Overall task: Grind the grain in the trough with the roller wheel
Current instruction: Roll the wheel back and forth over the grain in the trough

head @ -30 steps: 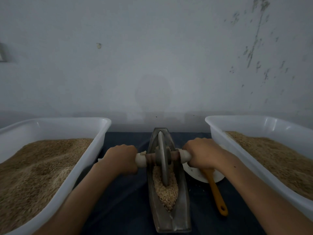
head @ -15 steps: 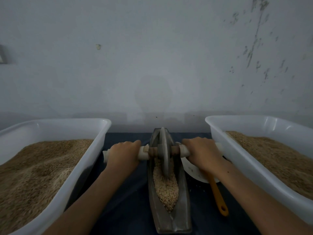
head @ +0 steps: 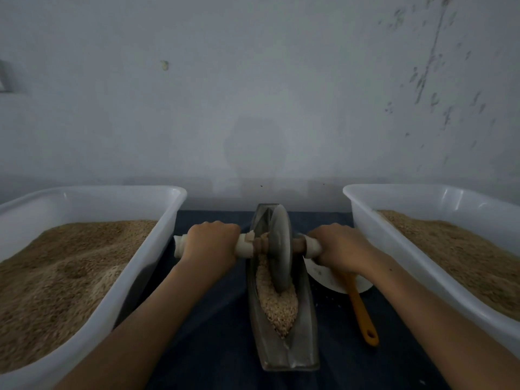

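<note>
Gripping the wheel's axle both sides: left hand (head: 209,243) curled round the white-wrapped left handle, right hand (head: 336,247) round the right one. Grey metal roller wheel (head: 280,249) stands upright between them in the narrow boat-shaped metal trough (head: 305,347), on pale grain (head: 278,305). White plastic tubs of brown meal outside each hand: left (head: 157,249), right (head: 374,243). Orange-handled scoop (head: 361,313) just under right wrist.

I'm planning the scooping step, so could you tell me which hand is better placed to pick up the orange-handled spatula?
Right. The right hand grips the axle end directly above the white dish holding the orange-handled spatula. The left hand is across the trough, beyond the roller wheel.
</note>
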Available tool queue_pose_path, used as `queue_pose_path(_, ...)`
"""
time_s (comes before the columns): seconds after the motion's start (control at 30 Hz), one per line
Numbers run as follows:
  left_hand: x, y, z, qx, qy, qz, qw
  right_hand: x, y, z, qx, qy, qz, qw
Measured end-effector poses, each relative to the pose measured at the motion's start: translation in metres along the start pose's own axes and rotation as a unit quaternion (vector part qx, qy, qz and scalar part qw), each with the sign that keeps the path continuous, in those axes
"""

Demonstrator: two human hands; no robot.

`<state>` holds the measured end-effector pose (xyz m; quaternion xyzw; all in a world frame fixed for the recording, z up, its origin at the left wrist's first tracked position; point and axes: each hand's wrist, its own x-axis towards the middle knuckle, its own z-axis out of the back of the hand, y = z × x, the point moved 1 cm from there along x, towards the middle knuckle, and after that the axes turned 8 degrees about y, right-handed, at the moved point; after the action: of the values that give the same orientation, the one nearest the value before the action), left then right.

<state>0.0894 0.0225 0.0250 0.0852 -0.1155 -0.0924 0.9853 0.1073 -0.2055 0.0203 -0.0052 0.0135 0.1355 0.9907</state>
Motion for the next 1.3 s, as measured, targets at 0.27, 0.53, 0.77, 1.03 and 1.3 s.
queue_pose_path(0.27, -0.002, -0.002, -0.001, 0.001, -0.008, 0.016, 1.000, 0.001, 0.001, -0.007, -0.010, -0.086, 0.005, 0.996)
queue_pose_path(0.53, 0.001, 0.009, 0.004, -0.042, 0.162, -0.002, 0.986, -0.009, 0.009, 0.016, -0.033, 0.079, 0.025, 0.996)
queue_pose_path(0.77, 0.001, 0.002, -0.004, -0.039, 0.037, 0.021, 0.998, -0.007, 0.009, 0.004, -0.040, -0.053, 0.009, 0.998)
queue_pose_path(1.03, -0.002, 0.003, -0.003, -0.053, 0.030, 0.019, 0.998, -0.005, 0.009, 0.005, -0.060, -0.079, 0.020, 0.995)
queue_pose_path(1.3, -0.003, 0.002, 0.008, -0.002, 0.099, -0.010, 0.995, -0.010, 0.005, 0.016, 0.027, 0.130, 0.007, 0.991)
